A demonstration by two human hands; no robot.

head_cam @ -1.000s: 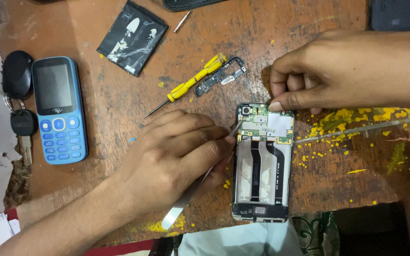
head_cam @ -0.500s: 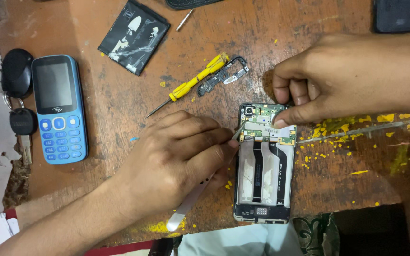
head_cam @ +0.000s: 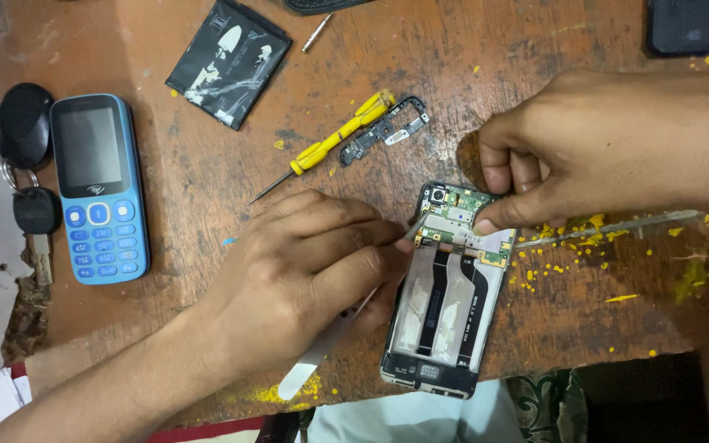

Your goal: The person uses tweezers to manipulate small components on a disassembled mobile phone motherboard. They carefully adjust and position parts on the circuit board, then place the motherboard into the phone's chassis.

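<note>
Two hands are working at lower centre: the left hand (head_cam: 305, 279) is pinching tweezers (head_cam: 322, 361), the right hand (head_cam: 584, 148) is pressing the opened phone's (head_cam: 445, 295) circuit board (head_cam: 457, 217).

The left hand (head_cam: 305, 279) covers most of the thin tool (head_cam: 309, 371) it grips; only the pale end below the grip shows clearly. The right hand's (head_cam: 601, 148) thumb hides part of the opened phone's (head_cam: 445, 287) circuit board. Both forearms run out of frame.

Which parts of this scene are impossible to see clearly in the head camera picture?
- Head view: tip of the white flat prying tool, hidden by the left hand.
- Opened smartphone without back cover: top right corner covered by the right hand.
- Dark flat object, cut by the frame edge.
</note>
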